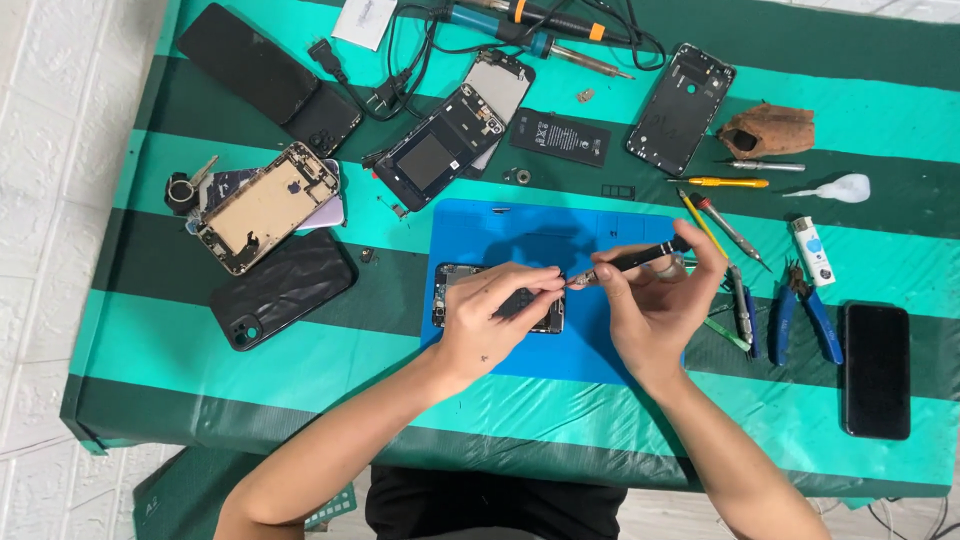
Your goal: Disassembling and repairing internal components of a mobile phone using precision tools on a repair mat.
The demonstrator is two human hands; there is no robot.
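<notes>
An opened phone body (452, 283) lies on a blue work mat (520, 225) at the table's middle. My left hand (492, 318) rests over it, fingertips pinched at the tip of a black screwdriver (632, 260). My right hand (662, 300) grips that screwdriver, held nearly level with its tip pointing left toward my left fingers. Whether a screw sits between the fingertips is too small to tell.
Green striped cloth covers the table (300, 370). Left: a black phone case (283, 289), a gold phone frame (266, 206), dark phones. Back: a phone housing (443, 145), battery (560, 137), black back shell (681, 107), soldering iron (540, 42). Right: blue-handled pliers (805, 315), screwdrivers, tweezers, a black phone (876, 370).
</notes>
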